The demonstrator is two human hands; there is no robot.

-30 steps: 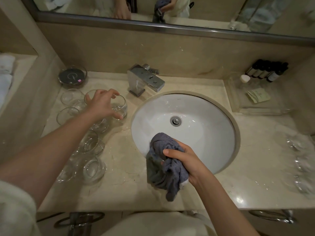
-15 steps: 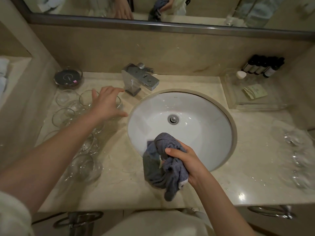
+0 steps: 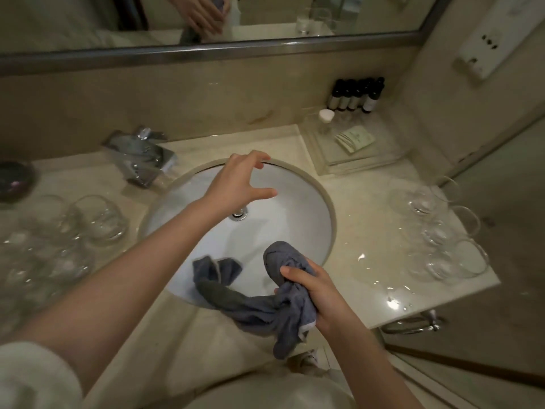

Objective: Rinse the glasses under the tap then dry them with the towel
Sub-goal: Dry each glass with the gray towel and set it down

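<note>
Your left hand (image 3: 236, 184) hangs over the far half of the sink (image 3: 309, 184), fingers (image 3: 253, 158) spread and lightly curved, holding nothing. Your right hand (image 3: 312, 293) is clenched round the towel (image 3: 265, 308), which trails from the fist toward your left, across the near rim of the sink.

The glasses stand in two groups on the counter (image 3: 348, 240). The right glasses (image 3: 436, 228) stand beyond the sink rim, to the right of the left fingers and slightly nearer to you, with a strip of wet counter between. The left glasses (image 3: 97, 219) lie well apart behind the left wrist, on the far side of the forearm. The left palm faces right, so the thumb and fingertips open toward the right group.

The right hand is nearer to the right glasses, but it is occupied by the towel. The left hand is free and must cross the sink to reach them. The tap (image 3: 141, 154) sits to the left of the left fingers, and no water stream is discernible from it.

Judgement: the reach is toward the right group. Each of those glasses appears to stand upright with its axis vertical, though blur makes this uncertain, so close the fingers round the wall from the side. Which group is rinsed or dried cannot be determined.
</note>
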